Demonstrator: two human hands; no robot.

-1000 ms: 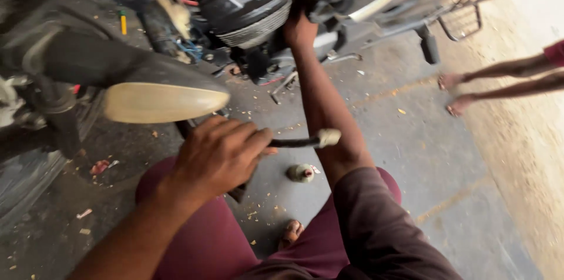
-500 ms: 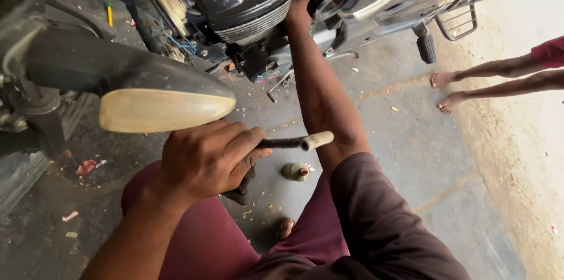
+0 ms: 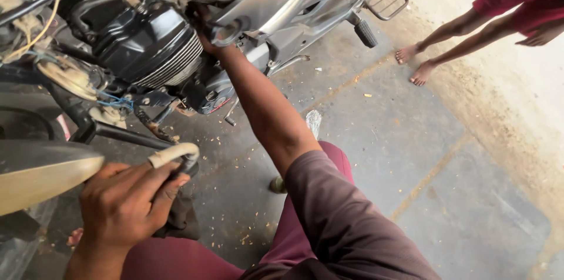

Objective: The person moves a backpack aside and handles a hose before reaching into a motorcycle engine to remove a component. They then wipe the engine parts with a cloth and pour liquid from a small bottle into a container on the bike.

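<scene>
Gripping a cream-tipped black bar (image 3: 174, 154) low at the bike's side, my left hand (image 3: 126, 201) is closed around it. My right hand (image 3: 202, 33) reaches up beside the black finned engine (image 3: 144, 45), half hidden; I cannot tell its grip. Another person's bare feet (image 3: 414, 64) stand on the concrete floor (image 3: 411, 157).

The grey concrete slab floor (image 3: 399, 139), seamed and littered with pale chips, carries a black motorcycle (image 3: 147, 45), another person's bare feet (image 3: 414, 63), and perhaps a small round cap (image 3: 277, 185).
</scene>
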